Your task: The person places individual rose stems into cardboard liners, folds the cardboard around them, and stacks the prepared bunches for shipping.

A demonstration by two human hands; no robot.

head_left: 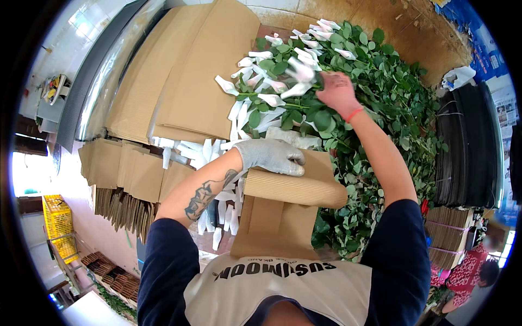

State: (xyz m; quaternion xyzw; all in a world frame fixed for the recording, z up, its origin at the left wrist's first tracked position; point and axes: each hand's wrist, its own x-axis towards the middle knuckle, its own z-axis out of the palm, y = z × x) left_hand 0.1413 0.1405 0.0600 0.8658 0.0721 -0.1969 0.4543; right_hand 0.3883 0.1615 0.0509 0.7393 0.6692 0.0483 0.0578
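Observation:
My left hand, in a grey-white work glove, lies with curled fingers over a folded sheet of corrugated cardboard in front of my chest. My right hand, in a thin pink glove, is closed around the stems of roses whose heads wear white sleeves. Those heads are smeared by motion. Beyond and to the right spreads a thick heap of leafy rose stems, with several sleeved heads at its left side. Loose white bud sleeves are scattered left of the cardboard, some partly under my left forearm.
Large brown cardboard sheets lean at the far left, with smaller cardboard pieces stacked nearer. Dark stacked sheets stand on the right, above tied cardboard bundles. A yellow crate is at the left; another person is at the lower right.

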